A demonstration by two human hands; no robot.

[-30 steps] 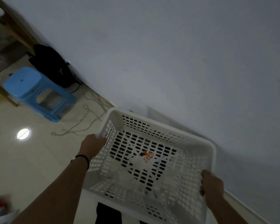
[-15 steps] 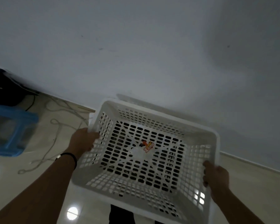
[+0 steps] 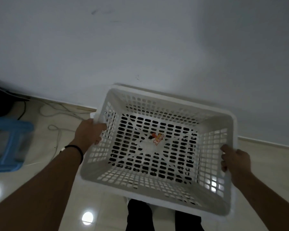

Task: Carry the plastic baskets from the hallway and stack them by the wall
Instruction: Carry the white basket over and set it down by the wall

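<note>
We hold the white plastic basket in the air just before the wall, our left hand closed on its left rim and our right hand closed on the right rim; perforated and empty but for a small label, it looks light, stiff and easy to carry by those rims. On the floor to the left lie loose cords and a blue stool, near but apart from the drop spot.
</note>
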